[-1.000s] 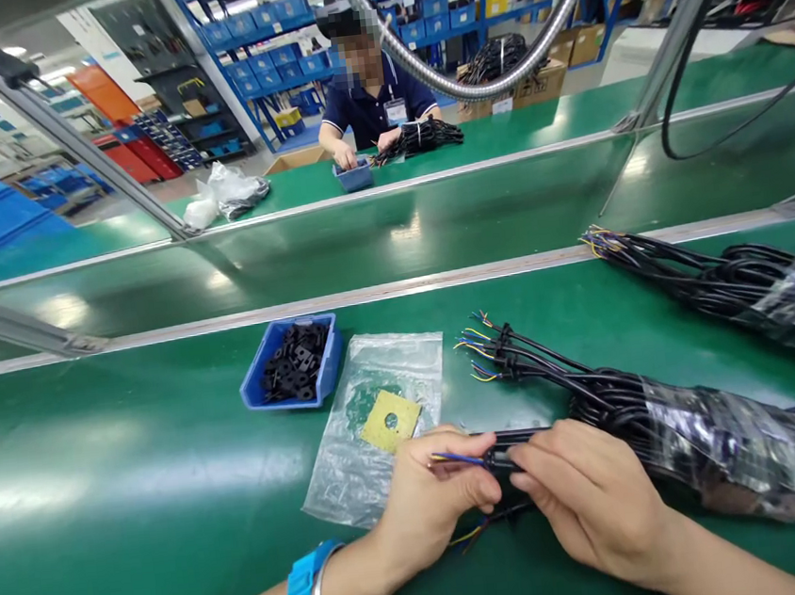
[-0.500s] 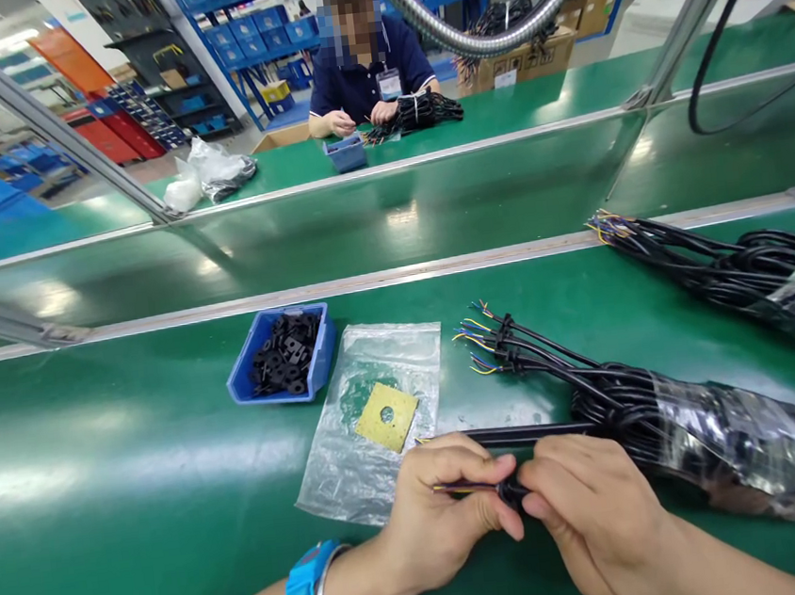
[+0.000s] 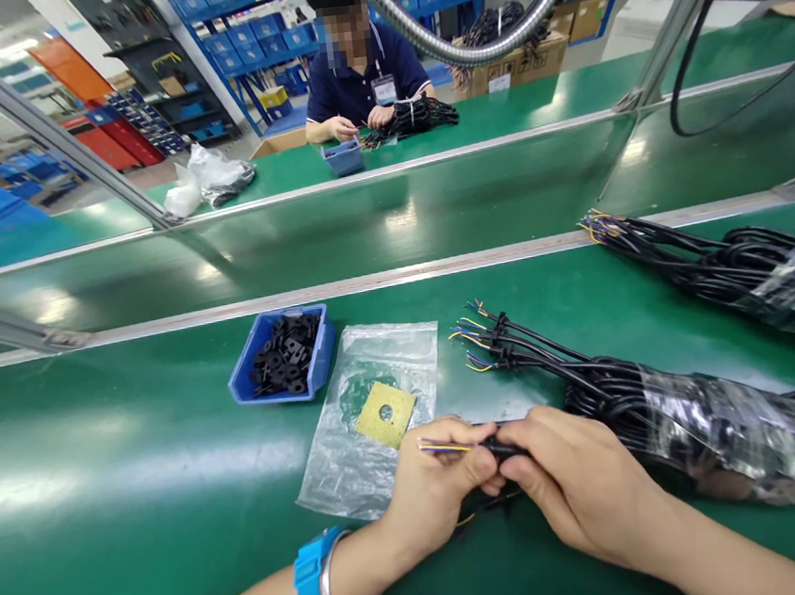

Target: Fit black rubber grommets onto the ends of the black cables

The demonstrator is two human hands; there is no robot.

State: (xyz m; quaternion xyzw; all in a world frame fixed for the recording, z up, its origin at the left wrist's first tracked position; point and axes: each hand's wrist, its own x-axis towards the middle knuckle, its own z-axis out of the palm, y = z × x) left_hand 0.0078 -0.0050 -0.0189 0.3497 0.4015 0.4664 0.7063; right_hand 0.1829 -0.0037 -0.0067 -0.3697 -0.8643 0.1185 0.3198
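Between my two hands is the end of a black cable (image 3: 509, 448), its thin coloured wires (image 3: 445, 447) pointing left across my left palm. My left hand (image 3: 436, 487) pinches the cable end near the wires, and my right hand (image 3: 577, 477) grips it just to the right. Fingers hide most of the black part between them. Below, another wire tip shows by my left fingers. To the right lies a cable bundle (image 3: 607, 394) in clear wrap; black grommets (image 3: 503, 343) sit on several of its bare-wired ends.
A blue bin (image 3: 326, 362) of small black parts stands left of a clear plastic bag (image 3: 344, 464) with a yellow square piece (image 3: 385, 414) on it. Another wrapped cable bundle (image 3: 706, 256) lies at right. Beyond the divider a co-worker (image 3: 364, 78) handles cables.
Both hands have moved slightly up with the cable end, which now lies more level. A second wire tip shows beneath them. The co-worker's hands have shifted a little.
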